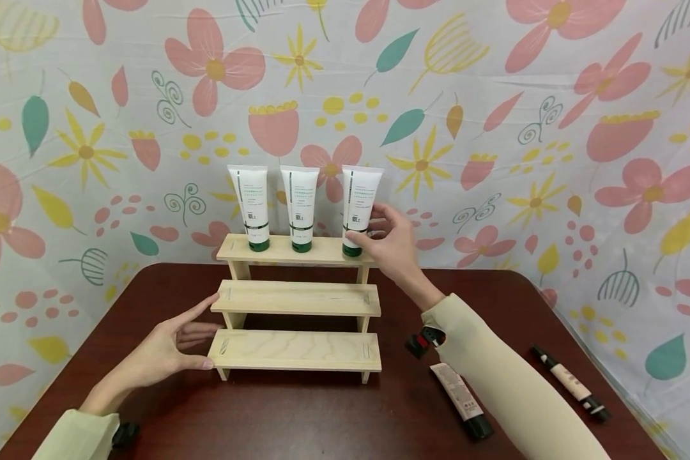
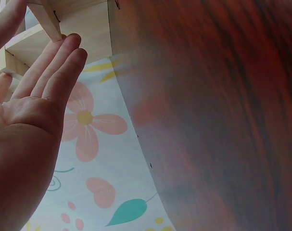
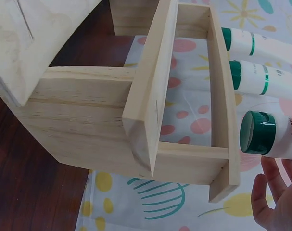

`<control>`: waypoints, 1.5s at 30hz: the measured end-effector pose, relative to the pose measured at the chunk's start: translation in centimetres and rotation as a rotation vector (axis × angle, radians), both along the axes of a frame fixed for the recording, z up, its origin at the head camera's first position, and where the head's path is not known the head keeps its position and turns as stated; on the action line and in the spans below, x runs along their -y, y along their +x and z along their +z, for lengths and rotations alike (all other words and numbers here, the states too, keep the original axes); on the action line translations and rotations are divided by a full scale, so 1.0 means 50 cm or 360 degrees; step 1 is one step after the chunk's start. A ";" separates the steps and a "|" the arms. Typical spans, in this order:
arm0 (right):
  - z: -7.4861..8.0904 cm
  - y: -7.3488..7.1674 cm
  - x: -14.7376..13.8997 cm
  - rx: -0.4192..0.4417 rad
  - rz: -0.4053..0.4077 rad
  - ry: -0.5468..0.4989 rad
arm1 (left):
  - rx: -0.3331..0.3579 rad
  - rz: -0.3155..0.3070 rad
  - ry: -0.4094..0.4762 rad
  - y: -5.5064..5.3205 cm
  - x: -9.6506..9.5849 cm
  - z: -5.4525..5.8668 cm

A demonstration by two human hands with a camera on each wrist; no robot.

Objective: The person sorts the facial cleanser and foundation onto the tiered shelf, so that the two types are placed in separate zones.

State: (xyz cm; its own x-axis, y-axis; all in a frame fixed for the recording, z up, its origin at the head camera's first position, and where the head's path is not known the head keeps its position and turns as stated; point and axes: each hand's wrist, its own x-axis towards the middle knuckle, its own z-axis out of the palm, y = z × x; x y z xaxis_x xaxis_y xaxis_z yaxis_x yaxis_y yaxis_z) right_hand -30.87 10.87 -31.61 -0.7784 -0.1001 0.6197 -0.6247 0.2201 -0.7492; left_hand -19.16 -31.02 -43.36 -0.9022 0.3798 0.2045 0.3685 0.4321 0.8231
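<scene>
Your right sleeve (image 1: pixel 512 377) slants right of rack (image 1: pixel 299 299); your right hand (image 1: pixel 393 243) grips tube (image 1: pixel 360 198) at rack's top right; two others (image 1: pixel 302 201) stand on rack's top; your left hand (image 1: pixel 163 345), fingers straight, touches rack's left.

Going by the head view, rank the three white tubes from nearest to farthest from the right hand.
1. Right tube: gripped in the right hand, by the right end of the top shelf.
2. Middle tube: upright on that shelf, next one left.
3. Left tube: upright, near the shelf's left end.
</scene>
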 end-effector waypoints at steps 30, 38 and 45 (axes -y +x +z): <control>-0.011 -0.032 0.023 0.0055 0.0003 0.0069 | 0.0002 -0.0004 0.0022 -0.002 0.000 -0.002; -0.008 -0.033 0.023 0.0069 0.0021 0.0095 | 0.0001 0.0006 0.0008 0.002 -0.001 0.002; -0.010 -0.035 0.020 0.0076 0.0057 0.0107 | 0.0001 0.0003 -0.0002 0.003 0.000 0.001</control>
State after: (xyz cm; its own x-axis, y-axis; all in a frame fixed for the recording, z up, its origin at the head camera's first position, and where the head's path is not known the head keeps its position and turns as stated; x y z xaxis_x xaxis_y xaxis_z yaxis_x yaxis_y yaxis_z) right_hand -32.61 9.90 -32.10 -0.8023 -0.1683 0.5727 -0.5967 0.2492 -0.7628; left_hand -19.03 -31.00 -43.33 -0.9029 0.3787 0.2035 0.3674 0.4338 0.8227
